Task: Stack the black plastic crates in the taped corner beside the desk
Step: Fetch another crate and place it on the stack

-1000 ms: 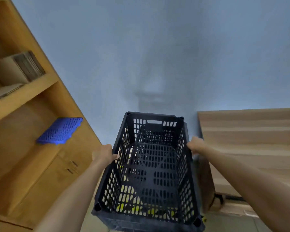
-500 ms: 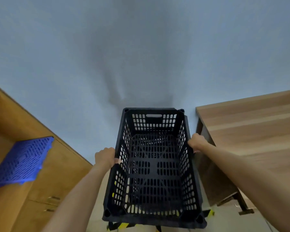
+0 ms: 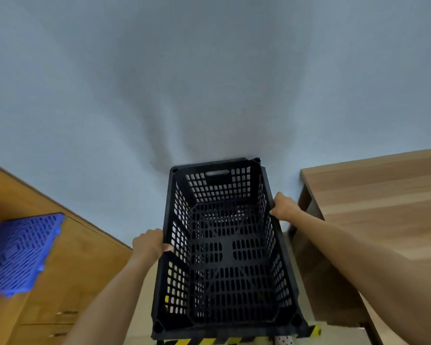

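A black perforated plastic crate (image 3: 224,247) stands upright against the pale wall, between a wooden cabinet and a desk. Its open top faces me and nothing lies inside. My left hand (image 3: 148,244) grips the crate's left long rim, fingers curled over the edge. On the right long rim, further back, my right hand (image 3: 283,206) grips in the same way. Yellow-and-black floor tape (image 3: 234,341) shows just under the crate's near edge. Whether another crate sits beneath is hidden.
A wooden desk (image 3: 373,195) stands close on the right, its side panel near the crate. On the left is a wooden cabinet (image 3: 67,270) with a blue perforated plastic panel (image 3: 18,252) lying on it. The pale wall (image 3: 209,83) is directly behind.
The crate has gone down and back toward the wall, into the gap beside the desk. The view has swung right, so the shelves left the frame and the floor tape now shows below.
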